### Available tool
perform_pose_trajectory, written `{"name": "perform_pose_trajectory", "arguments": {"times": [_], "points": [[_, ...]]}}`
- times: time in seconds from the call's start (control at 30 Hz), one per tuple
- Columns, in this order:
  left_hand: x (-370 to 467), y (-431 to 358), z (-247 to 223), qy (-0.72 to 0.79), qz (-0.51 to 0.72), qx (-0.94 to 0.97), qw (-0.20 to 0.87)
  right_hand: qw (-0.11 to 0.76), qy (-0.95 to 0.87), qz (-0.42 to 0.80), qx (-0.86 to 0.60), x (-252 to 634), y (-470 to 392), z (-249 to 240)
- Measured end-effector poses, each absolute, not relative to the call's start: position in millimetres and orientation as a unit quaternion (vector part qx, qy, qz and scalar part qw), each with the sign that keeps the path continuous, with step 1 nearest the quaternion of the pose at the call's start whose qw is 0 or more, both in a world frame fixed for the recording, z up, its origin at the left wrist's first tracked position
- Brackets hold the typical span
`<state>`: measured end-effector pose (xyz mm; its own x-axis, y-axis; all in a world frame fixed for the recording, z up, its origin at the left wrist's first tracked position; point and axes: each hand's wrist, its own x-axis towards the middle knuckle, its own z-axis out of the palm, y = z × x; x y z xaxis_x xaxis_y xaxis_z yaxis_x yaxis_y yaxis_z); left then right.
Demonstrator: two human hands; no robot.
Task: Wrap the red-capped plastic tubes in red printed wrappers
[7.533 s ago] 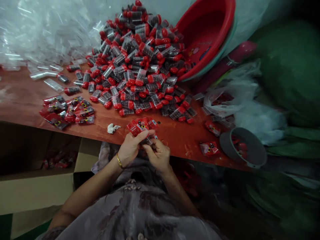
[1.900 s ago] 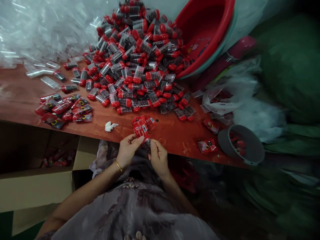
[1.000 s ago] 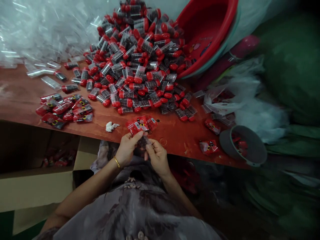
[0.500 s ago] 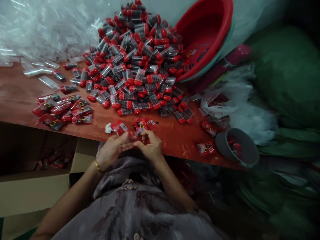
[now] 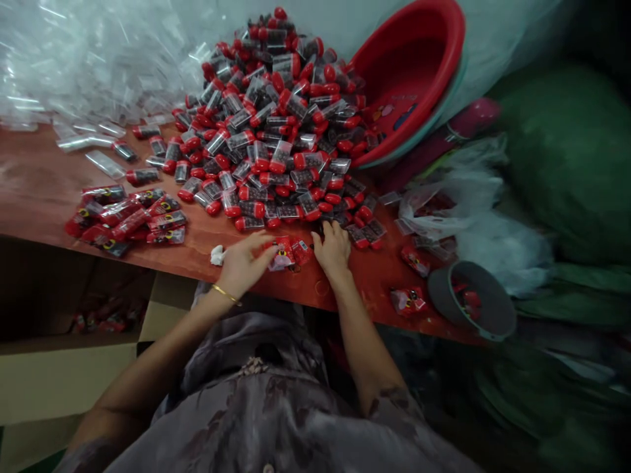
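My left hand is at the table's front edge with thumb and fingers apart, its fingertips by a red printed packet. A second red packet lies just right of that one. My right hand reaches to the front of a tall heap of clear containers with red caps and dark contents; its fingers curl down at the heap, and what they touch is hidden. A white crumpled scrap lies left of my left hand. Several filled red packets are piled farther left.
Clear empty sleeves are heaped at the back left. A red basin leans at the back right. A grey bowl, loose packets and plastic bags are on the right. An open carton stands below left.
My hands have moved apart: the left back to the left, the right forward to the heap. The red packet that was by my left hand now appears on the left pile.
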<state>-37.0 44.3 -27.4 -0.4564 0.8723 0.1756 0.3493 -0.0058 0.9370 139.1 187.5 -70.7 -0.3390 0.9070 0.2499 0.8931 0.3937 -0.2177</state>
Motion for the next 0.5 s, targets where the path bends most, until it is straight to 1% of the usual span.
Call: {"name": "perform_pose_trajectory", "arguments": {"times": [0.07, 0.13, 0.23, 0.3, 0.37, 0.5], "points": [[-15, 52, -35, 0.692, 0.409, 0.575, 0.154, 0.173, -0.817, 0.011, -0.551, 140, 181, -71], [-7, 56, -40, 0.708, 0.310, 0.628, 0.088, 0.196, -0.826, 0.005, -0.528, 145, 169, -73], [-10, 58, -47, 0.722, 0.224, 0.653, 0.053, 0.196, -0.857, 0.014, -0.477, 152, 149, -79], [-12, 60, -52, 0.726, 0.199, 0.656, 0.043, 0.198, -0.863, 0.032, -0.463, 154, 139, -84], [-13, 60, -53, 0.726, 0.196, 0.658, 0.032, 0.217, -0.855, 0.051, -0.467, 154, 134, -87], [-8, 54, -42, 0.707, 0.256, 0.659, 0.022, 0.238, -0.837, 0.053, -0.490, 154, 134, -89]]}}
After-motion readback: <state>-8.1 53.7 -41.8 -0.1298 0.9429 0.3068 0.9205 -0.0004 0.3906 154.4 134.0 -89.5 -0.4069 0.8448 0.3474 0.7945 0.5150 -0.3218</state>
